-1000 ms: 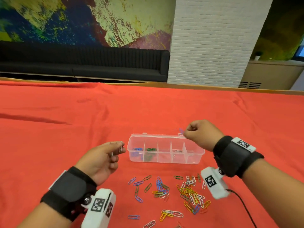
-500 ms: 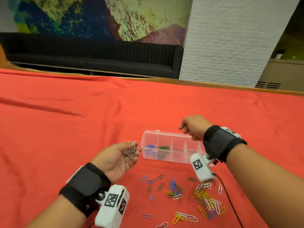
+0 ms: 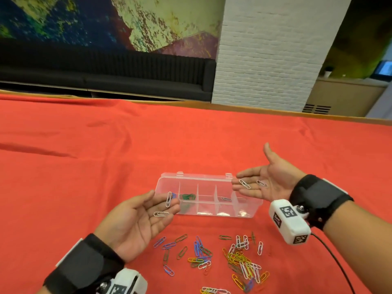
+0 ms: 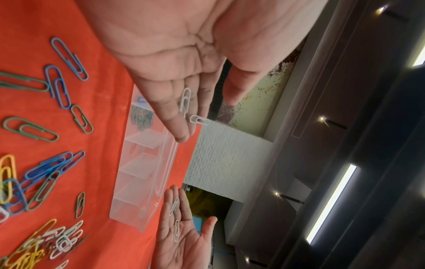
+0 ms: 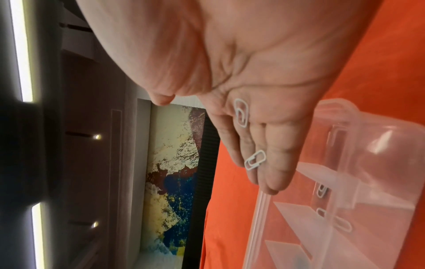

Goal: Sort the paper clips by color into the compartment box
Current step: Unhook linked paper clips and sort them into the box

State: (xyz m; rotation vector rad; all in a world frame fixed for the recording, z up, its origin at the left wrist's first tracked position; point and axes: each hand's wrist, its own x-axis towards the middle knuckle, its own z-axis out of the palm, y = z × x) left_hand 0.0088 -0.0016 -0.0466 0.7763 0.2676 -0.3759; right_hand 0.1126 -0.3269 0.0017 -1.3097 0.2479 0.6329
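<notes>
Your left hand (image 3: 135, 221) and right hand (image 3: 265, 183) lie spread, palms up, each carrying two white clips (image 3: 168, 199) loose on the fingers, flanking the box (image 3: 203, 179) on the surface (image 3: 84, 166).

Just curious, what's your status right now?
Both hands open, palms up: left, right. Two white clips on each. Box between them, nothing blocking.

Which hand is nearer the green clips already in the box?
Left. The left hand lies open, its fingertips at the box's left end, beside the green clips. The right hand lies open at the box's far right end.
</notes>
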